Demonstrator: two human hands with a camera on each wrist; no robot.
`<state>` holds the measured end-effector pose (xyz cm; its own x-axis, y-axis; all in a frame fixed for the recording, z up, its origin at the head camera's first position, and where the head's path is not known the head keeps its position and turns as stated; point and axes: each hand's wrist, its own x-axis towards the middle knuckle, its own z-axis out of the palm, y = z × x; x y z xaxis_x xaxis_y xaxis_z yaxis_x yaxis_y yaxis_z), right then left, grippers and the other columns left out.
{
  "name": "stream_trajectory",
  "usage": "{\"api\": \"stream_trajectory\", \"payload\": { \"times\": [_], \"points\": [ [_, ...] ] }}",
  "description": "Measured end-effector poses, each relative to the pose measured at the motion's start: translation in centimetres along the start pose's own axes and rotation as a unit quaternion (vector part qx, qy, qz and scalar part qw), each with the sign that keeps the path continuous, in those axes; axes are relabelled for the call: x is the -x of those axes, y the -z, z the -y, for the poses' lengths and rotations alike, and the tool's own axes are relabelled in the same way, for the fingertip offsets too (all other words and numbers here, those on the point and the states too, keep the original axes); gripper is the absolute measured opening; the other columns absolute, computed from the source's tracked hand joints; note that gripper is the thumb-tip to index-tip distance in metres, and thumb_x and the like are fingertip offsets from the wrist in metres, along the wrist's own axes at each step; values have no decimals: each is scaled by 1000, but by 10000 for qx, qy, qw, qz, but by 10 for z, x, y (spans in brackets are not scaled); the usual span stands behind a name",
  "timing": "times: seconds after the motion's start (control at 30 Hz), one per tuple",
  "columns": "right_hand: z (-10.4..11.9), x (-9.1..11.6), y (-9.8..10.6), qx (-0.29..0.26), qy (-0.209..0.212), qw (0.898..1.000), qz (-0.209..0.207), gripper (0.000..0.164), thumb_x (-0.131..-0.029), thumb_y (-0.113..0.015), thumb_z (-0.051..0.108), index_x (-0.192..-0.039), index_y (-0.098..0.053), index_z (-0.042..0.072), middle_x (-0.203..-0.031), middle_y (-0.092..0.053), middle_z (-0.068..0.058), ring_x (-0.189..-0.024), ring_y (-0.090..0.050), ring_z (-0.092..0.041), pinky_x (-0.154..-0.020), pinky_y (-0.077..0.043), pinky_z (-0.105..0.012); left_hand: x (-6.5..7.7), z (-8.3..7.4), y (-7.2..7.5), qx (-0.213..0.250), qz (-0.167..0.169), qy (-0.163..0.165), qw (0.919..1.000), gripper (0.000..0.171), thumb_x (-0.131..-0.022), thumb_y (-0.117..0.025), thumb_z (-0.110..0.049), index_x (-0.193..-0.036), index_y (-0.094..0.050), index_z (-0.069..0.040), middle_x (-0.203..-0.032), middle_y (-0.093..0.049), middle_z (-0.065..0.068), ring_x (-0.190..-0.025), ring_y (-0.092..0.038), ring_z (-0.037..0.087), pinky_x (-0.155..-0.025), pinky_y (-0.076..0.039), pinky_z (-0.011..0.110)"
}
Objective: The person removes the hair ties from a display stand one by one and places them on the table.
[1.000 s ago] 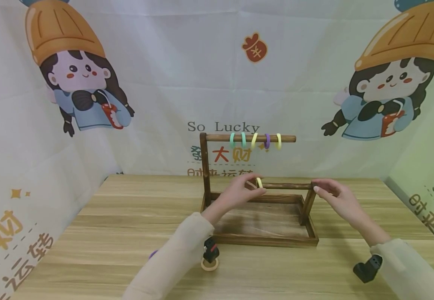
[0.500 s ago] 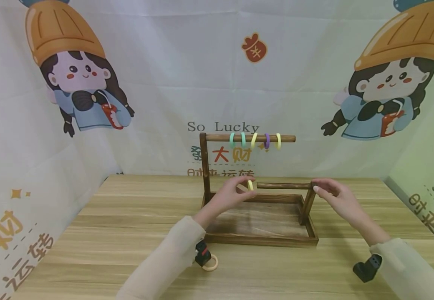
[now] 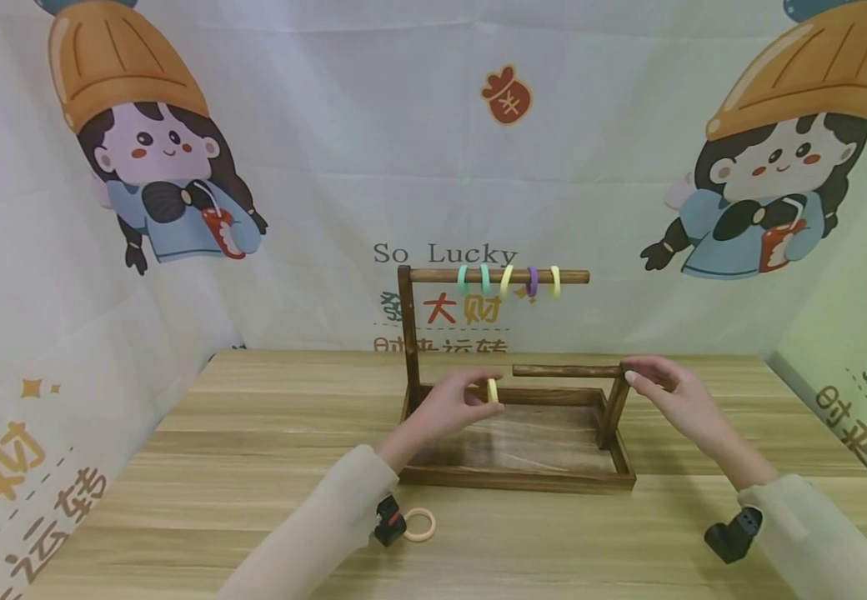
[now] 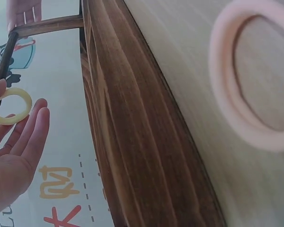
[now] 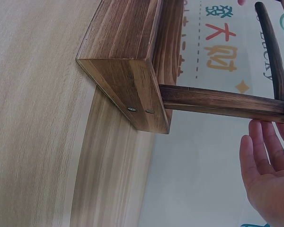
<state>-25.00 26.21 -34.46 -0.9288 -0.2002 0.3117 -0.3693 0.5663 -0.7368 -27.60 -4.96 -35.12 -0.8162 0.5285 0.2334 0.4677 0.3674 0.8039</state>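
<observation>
My left hand (image 3: 441, 407) pinches a pale yellow ring (image 3: 492, 392) between thumb and fingers, just left of the lower bar's free end and apart from it. In the left wrist view the yellow ring (image 4: 28, 102) is seen face-on, with the other fingers spread behind it. The lower bar (image 3: 564, 371) belongs to a dark wooden rack (image 3: 523, 482) with a tray base. My right hand (image 3: 677, 407) grips the top of the rack's short post (image 3: 613, 408), thumb in front. In the right wrist view the fingers (image 5: 270, 146) lie against that corner; the thumb is mostly cut off.
On the upper bar (image 3: 422, 276) hang several rings, among them a green ring (image 3: 484, 279) and a purple ring (image 3: 533, 282). A peach ring (image 3: 420, 539) lies on the table (image 3: 253, 450) in front of the rack. A printed cloth (image 3: 328, 125) stands behind.
My left hand has drawn the yellow ring left, off the lower bar's free end, then lowered it a little. The right hand has stayed on the post.
</observation>
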Motion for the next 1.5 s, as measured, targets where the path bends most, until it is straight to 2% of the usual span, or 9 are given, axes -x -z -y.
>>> {"api": "stream_trajectory", "payload": {
  "times": [0.13, 0.27, 0.37, 0.57, 0.7, 0.9, 1.3, 1.5],
  "points": [
    [0, 0, 0, 35, 3, 10000, -7, 43, -93, -43, 32, -124, -47, 1, -119, -49, -16, -102, -48, -21, -79, -42, -41, 1, 9, -3, 99, 32, 32, 9999, 48, -79, -67, -13, -123, -49, -4, -117, -51, 11, -79, -59, 14, -67, -48, 21],
    [0, 1, 0, 47, 28, 10000, -14, 43, -93, -44, 31, -124, -47, 1, -119, -50, -16, -101, -48, -16, -78, -43, -35, 6, 9, -5, 343, 50, 54, 9994, 45, -78, -67, -9, -120, -50, -4, -118, -49, 14, -86, -59, 19, -70, -48, 22],
    [0, 1, 0, 41, 39, 10000, -30, 42, -93, -44, 30, -124, -48, 1, -119, -50, -15, -100, -48, -16, -78, -43, -33, 11, 8, -8, 386, 23, 120, 9992, 42, -78, -67, -7, -117, -51, -5, -114, -52, 12, -88, -59, 20, -70, -48, 23],
    [2, 1, -1, -94, 58, 9999, -19, 42, -94, -44, 28, -124, -47, -1, -119, -49, -19, -104, -47, -29, -80, -41, -42, 18, 8, -10, -53, -8, 139, 9999, 38, -77, -68, -12, -112, -52, -8, -106, -55, 3, -81, -59, 13, -66, -48, 23],
    [1, 1, -1, -54, 48, 10000, -42, 41, -94, -44, 29, -124, -47, 1, -119, -49, -17, -102, -48, -24, -79, -42, -38, 21, 9, -11, -220, 29, 69, 9997, 37, -77, -69, -13, -109, -52, -8, -100, -56, 3, -78, -58, 12, -64, -48, 22],
    [0, 1, 0, 8, -4, 10000, -21, 43, -93, -43, 32, -124, -47, 1, -119, -49, -16, -101, -48, -18, -78, -43, -36, 27, 10, -11, -83, 168, 81, 9998, 35, -77, -69, -15, -107, -53, -7, -95, -56, 3, -79, -56, 14, -62, -48, 22],
    [-1, 0, 0, 26, 38, 10000, -38, 43, -93, -44, 31, -124, -47, 1, -119, -50, -16, -100, -48, -12, -76, -43, -27, 38, 14, -15, -326, 403, -357, 9980, 34, -77, -69, -14, -107, -56, -4, -91, -57, 7, -80, -54, 21, -65, -47, 22],
    [-3, 0, 0, 7, 54, 10000, -69, 43, -93, -44, 31, -123, -48, 1, -118, -50, -16, -97, -47, -7, -75, -43, -23, 42, 14, -17, -484, 549, -661, 9951, 32, -77, -69, -18, -104, -58, -4, -90, -58, 12, -78, -55, 18, -64, -48, 22]
  ]
}}
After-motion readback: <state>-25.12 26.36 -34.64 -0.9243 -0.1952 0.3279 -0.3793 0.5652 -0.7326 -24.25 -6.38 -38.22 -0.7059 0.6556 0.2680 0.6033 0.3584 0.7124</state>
